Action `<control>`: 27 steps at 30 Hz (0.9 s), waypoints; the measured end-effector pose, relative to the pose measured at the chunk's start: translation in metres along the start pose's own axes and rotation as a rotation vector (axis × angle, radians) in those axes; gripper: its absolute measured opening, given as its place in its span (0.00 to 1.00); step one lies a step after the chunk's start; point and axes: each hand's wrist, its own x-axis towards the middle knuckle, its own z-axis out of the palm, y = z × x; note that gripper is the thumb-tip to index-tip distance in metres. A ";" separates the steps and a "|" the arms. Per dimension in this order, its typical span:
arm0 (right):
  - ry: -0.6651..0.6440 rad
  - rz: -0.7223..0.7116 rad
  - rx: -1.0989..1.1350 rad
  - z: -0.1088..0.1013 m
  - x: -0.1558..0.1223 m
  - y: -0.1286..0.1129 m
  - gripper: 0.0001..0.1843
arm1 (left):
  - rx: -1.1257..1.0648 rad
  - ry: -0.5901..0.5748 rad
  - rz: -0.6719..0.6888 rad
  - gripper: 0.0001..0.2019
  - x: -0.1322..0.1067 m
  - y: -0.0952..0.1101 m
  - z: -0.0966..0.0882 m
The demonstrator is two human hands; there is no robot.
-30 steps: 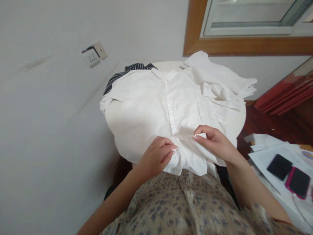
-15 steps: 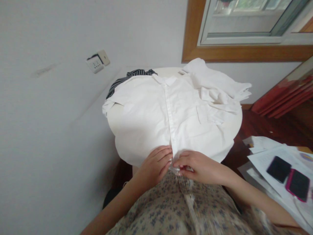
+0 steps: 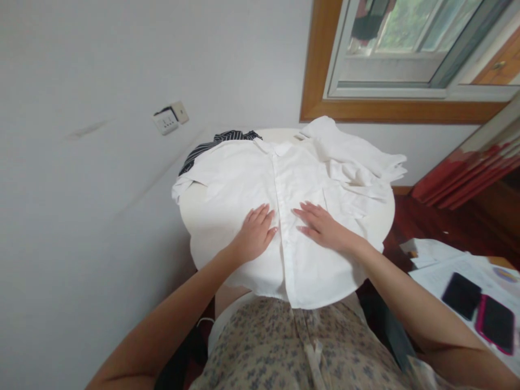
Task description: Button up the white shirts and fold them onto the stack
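A white button-front shirt [image 3: 239,179] lies spread front up over a round white table [image 3: 388,214], its collar at the far side and its hem hanging over the near edge. My left hand [image 3: 255,233] rests flat on the shirt just left of the button strip, fingers stretched out. To the right of the strip, my right hand [image 3: 319,225] lies on the cloth with its fingers apart, below the chest pocket. Neither hand grips anything. The shirt's buttons are too small to make out clearly.
Crumpled white cloth [image 3: 353,149] lies at the table's far right, and black striped fabric [image 3: 203,151] shows behind the left shoulder. At right, two phones [image 3: 462,295] sit on papers [image 3: 430,271]. A wall with an outlet [image 3: 166,122] borders the left; a red curtain [image 3: 459,179] hangs right.
Both hands have let go of the shirt's hem at the button strip and moved forward up the shirt, opening flat on either side. The hem now hangs down, and the view has tilted up slightly.
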 end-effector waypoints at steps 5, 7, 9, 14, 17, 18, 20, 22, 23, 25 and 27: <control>-0.054 0.060 -0.202 0.010 -0.017 0.000 0.40 | 0.084 -0.040 -0.041 0.29 -0.015 0.010 0.000; -0.052 0.062 -0.232 0.010 -0.022 -0.002 0.41 | 0.089 -0.044 -0.048 0.30 -0.019 0.016 -0.003; -0.052 0.047 -0.242 0.009 -0.025 -0.002 0.40 | 0.090 -0.043 -0.055 0.31 -0.022 0.022 -0.004; -0.022 0.029 -0.245 0.011 -0.034 0.001 0.37 | 0.086 -0.011 -0.048 0.25 -0.026 0.025 -0.004; -0.004 0.031 -0.239 0.011 -0.041 0.005 0.34 | 0.073 0.001 -0.014 0.22 -0.030 0.021 -0.007; -0.004 0.029 -0.238 0.011 -0.044 0.006 0.34 | 0.070 0.003 -0.009 0.23 -0.032 0.020 -0.008; -0.008 0.019 -0.234 0.009 -0.049 0.007 0.35 | 0.070 0.003 -0.012 0.24 -0.037 0.020 -0.011; -0.009 0.005 -0.229 0.007 -0.056 0.006 0.35 | 0.067 -0.004 -0.013 0.26 -0.043 0.023 -0.013; -0.007 -0.001 -0.226 0.006 -0.059 0.005 0.35 | 0.062 -0.009 -0.009 0.27 -0.047 0.026 -0.013; -0.005 -0.006 -0.221 0.004 -0.067 0.003 0.35 | 0.046 -0.017 0.005 0.30 -0.054 0.032 -0.015; -0.014 0.003 -0.215 0.000 -0.071 0.000 0.36 | 0.020 -0.023 0.012 0.32 -0.057 0.036 -0.018</control>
